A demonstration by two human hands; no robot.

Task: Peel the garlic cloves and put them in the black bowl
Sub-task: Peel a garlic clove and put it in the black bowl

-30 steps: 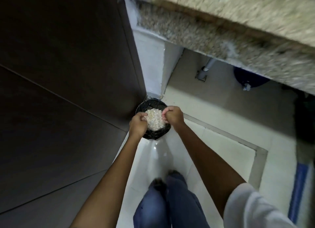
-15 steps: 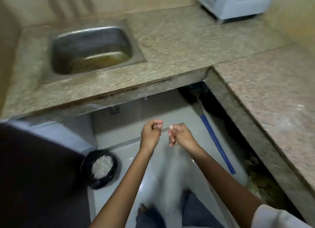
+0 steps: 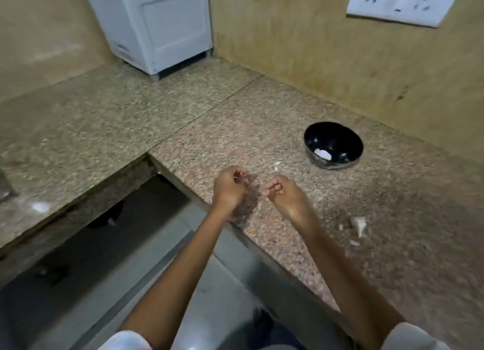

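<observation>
Garlic cloves (image 3: 323, 153) indistinct in black bowl (image 3: 332, 133)

Dim, warm light falls from above; my left hand (image 3: 230, 190) throws a soft shadow on the counter (image 3: 262, 129). Everything looks slightly smeared, and straight lines bow toward the edges.

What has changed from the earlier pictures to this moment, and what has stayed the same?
The left hand and the right hand rose from the bin on the floor and now hang over the counter, short of the black bowl. The bin is out of view. Both hands stay curled and close together.
</observation>
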